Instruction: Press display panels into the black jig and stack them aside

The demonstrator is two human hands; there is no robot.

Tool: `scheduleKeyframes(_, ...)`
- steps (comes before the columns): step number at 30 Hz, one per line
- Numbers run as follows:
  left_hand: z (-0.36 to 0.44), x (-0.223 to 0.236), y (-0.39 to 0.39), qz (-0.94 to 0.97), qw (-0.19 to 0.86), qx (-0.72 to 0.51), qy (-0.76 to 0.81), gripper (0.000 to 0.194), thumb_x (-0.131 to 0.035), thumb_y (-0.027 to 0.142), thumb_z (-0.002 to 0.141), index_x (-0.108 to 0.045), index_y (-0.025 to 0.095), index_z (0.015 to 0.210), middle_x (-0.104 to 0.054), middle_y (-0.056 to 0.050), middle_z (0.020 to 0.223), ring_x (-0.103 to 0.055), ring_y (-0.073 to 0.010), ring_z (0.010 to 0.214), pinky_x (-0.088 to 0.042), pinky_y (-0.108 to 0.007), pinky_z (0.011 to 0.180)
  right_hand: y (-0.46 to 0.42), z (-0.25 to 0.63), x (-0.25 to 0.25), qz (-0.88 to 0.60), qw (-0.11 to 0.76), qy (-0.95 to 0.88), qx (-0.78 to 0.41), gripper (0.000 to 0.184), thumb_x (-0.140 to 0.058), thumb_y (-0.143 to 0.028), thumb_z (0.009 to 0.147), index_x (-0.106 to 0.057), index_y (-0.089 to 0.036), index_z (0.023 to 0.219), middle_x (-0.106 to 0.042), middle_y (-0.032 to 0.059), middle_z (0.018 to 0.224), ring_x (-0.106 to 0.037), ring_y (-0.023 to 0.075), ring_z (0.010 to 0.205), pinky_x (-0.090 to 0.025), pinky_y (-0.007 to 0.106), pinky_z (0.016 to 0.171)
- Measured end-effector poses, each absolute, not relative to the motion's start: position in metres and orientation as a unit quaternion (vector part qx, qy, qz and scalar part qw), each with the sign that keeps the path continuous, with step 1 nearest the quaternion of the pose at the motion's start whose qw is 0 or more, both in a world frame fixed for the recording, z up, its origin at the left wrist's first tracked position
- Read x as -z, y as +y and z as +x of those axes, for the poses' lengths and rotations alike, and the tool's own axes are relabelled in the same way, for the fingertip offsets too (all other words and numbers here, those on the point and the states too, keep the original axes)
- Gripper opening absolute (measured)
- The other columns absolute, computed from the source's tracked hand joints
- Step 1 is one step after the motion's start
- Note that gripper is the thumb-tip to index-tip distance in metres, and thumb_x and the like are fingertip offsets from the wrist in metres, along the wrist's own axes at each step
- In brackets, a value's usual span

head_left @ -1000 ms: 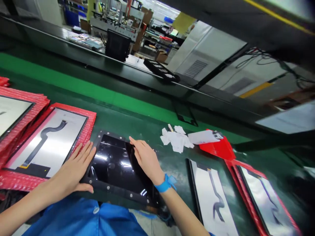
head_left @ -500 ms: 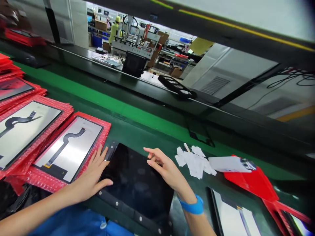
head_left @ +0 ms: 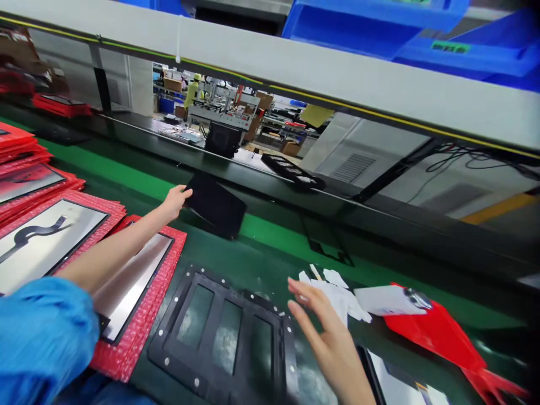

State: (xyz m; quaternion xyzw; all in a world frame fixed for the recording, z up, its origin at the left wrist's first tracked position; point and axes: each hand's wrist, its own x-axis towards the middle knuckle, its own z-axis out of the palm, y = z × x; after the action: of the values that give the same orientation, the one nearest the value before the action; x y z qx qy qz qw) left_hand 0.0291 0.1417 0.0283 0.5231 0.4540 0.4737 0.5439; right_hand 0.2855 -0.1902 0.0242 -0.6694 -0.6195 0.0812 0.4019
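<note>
Green workbench (head_left: pixel 202 247), running lengthwise beneath a pale overhead beam (head_left: pixel 270 53), seen from above. At far left we see stacked red wrapping (head_left: pixel 17 149), then a silver display (head_left: pixel 84 216) with a dark ribbon cable (head_left: pixel 36 233). Beside it lies a pink bubble sleeve (head_left: pixel 169 264), whose right edge leaves a narrow lane of bench before the black frame. Across the stack reaches the left hand (head_left: pixel 176 201), thumb and fingers pinched together on the left end of a dark panel (head_left: pixel 217 208). We find this panel tilted over the bench's bright green strip, beyond the frame; whether its lower edge touches the bench we cannot tell. Nearer, the windowed black frame (head_left: pixel 211 332) lies flat, a band of bench separating its far edge from the panel. Over its right side we note the right hand (head_left: pixel 324 323), fingers loosely extended, thumb apart, grasping nothing. White pieces (head_left: pixel 341 301) lie just beyond, followed by a white bottle (head_left: pixel 383 300) on its side, overlapping a red sheet (head_left: pixel 439 334). We observe dark characters on a green label (head_left: pixel 450 47) on a blue bin (head_left: pixel 476 59), too blurred to read.
</note>
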Motion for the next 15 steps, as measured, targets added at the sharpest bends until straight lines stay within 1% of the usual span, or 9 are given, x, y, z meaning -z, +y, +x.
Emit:
scheduleKeyframes(4,0.026,-0.034,0.2,0.514,0.499,-0.48,0.506,0.036,-0.06,0.036,0.095,-0.057,0.015,0.123,-0.061,-0.01,0.12,-0.063,-0.0208,0.101,-0.056,-0.041,0.086,-0.224,0.283,0.002,-0.694,0.379,-0.588,-0.171,0.033,-0.057,-0.046,0.094,-0.066,-0.033,0.123,-0.059,0.0063,0.13,-0.065,0.021,0.105,-0.055,0.027,0.088)
scheduleKeyframes(6,0.019,-0.037,0.212,0.528,0.472,-0.479,0.519,0.038,-0.06,0.035,0.094,-0.056,0.016,0.127,-0.059,-0.011,0.126,-0.061,-0.0231,0.108,-0.054,-0.044,0.091,-0.23,0.271,0.008,-0.693,0.393,-0.563,-0.22,0.034,-0.061,-0.047,0.091,-0.067,-0.033,0.122,-0.059,0.0066,0.132,-0.064,0.0229,0.109,-0.054,0.027,0.089)
scheduleKeyframes(8,0.01,-0.042,0.216,0.55,0.444,-0.474,0.525,0.04,-0.061,0.034,0.093,-0.055,0.017,0.129,-0.055,-0.011,0.132,-0.058,-0.0254,0.116,-0.051,-0.048,0.096,-0.227,0.247,0.012,-0.666,0.429,-0.529,-0.304,0.036,-0.063,-0.048,0.09,-0.067,-0.032,0.122,-0.058,0.0066,0.135,-0.06,0.0256,0.118,-0.052,0.031,0.096)
scheduleKeyframes(10,-0.004,-0.046,0.211,0.581,0.424,-0.462,0.519,0.041,-0.062,0.034,0.093,-0.055,0.017,0.13,-0.053,-0.012,0.137,-0.055,-0.0272,0.122,-0.048,-0.051,0.101,-0.213,0.212,0.015,-0.607,0.473,-0.48,-0.422,0.039,-0.063,-0.049,0.091,-0.065,-0.032,0.125,-0.059,0.0071,0.136,-0.055,0.0276,0.126,-0.049,0.037,0.102)
scheduleKeyframes(12,-0.024,-0.046,0.192,0.615,0.418,-0.438,0.506,0.039,-0.062,0.034,0.093,-0.057,0.017,0.128,-0.053,-0.011,0.139,-0.053,-0.0277,0.126,-0.044,-0.053,0.106,-0.191,0.173,0.017,-0.529,0.499,-0.416,-0.545,0.044,-0.065,-0.049,0.09,-0.063,-0.029,0.129,-0.058,0.0081,0.137,-0.053,0.0281,0.128,-0.046,0.042,0.105)
scheduleKeyframes(13,-0.038,-0.044,0.177,0.63,0.418,-0.421,0.5,0.039,-0.063,0.034,0.092,-0.058,0.017,0.127,-0.054,-0.012,0.139,-0.052,-0.0277,0.127,-0.042,-0.054,0.108,-0.176,0.154,0.019,-0.495,0.505,-0.383,-0.595,0.047,-0.068,-0.048,0.088,-0.062,-0.028,0.129,-0.058,0.0085,0.138,-0.052,0.0277,0.129,-0.045,0.043,0.107)
scheduleKeyframes(15,-0.069,-0.034,0.134,0.652,0.421,-0.383,0.5,0.043,-0.068,0.036,0.088,-0.061,0.016,0.125,-0.055,-0.013,0.14,-0.052,-0.0285,0.13,-0.037,-0.053,0.112,-0.144,0.123,0.022,-0.46,0.523,-0.308,-0.648,0.052,-0.079,-0.044,0.077,-0.064,-0.024,0.123,-0.059,0.0091,0.137,-0.052,0.0264,0.13,-0.042,0.042,0.11)
